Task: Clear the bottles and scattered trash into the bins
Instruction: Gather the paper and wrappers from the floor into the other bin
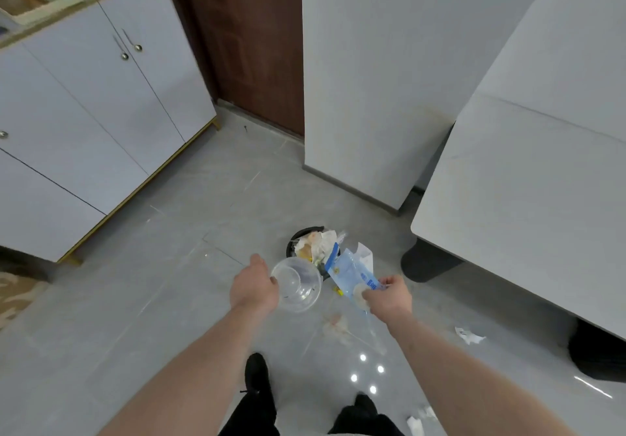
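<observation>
On the grey tile floor, head view: the black bin (290, 245) sat just ahead of both hands, already heaped with paper and food waste above its rim. The left hand (253, 288) gripped a clear plastic bowl (296, 284) by its rim, mouth tipped toward the camera, overlapping the bin's near edge. The right hand (389, 295) was closed on a blue-and-white plastic bag (352, 271) plus a pale crumpled wad; the bag's long axis ran up and left, its far end over the bin. The bin lay forward and between the hands, slightly nearer the left. Judgement: both loads were close to a drop, but the pile looked full, so spill risk. Paper scraps (469, 335) lay loose near the table (528, 178), more (418, 420) by the feet. No bottles visible.
</observation>
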